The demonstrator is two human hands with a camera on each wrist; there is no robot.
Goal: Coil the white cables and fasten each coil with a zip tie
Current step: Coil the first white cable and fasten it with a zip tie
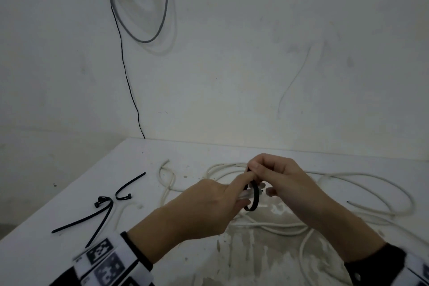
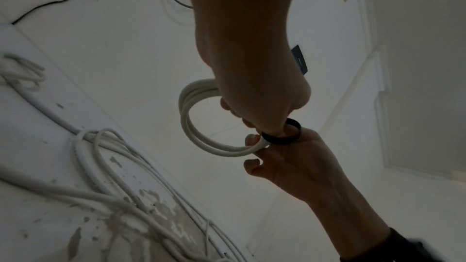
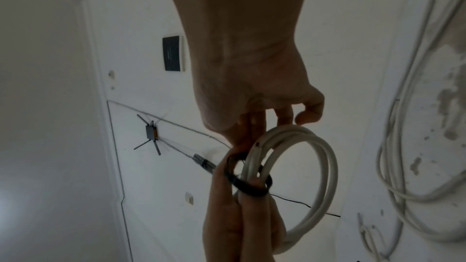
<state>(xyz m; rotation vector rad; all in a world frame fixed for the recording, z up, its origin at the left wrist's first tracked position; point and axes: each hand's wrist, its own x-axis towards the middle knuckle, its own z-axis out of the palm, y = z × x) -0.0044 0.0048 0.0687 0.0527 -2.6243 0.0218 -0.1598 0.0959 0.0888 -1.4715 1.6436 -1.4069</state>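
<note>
Two hands closing one black zip tie around one white coil above the table

On the table [image 1: 69, 193] lie loose white cables [image 1: 371, 193] and three spare zip ties [image 1: 102, 213]; the left hand [image 1: 204, 204] grips the coil [image 3: 325, 176], and the right hand [image 1: 278, 176] pinches the looped zip tie [image 1: 255, 195] encircling it.

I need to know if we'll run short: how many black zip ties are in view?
4, possibly more hidden. One zip tie is looped round the white coil between both hands. Three spare ties lie on the table at left: one bent, two crossing.
</note>
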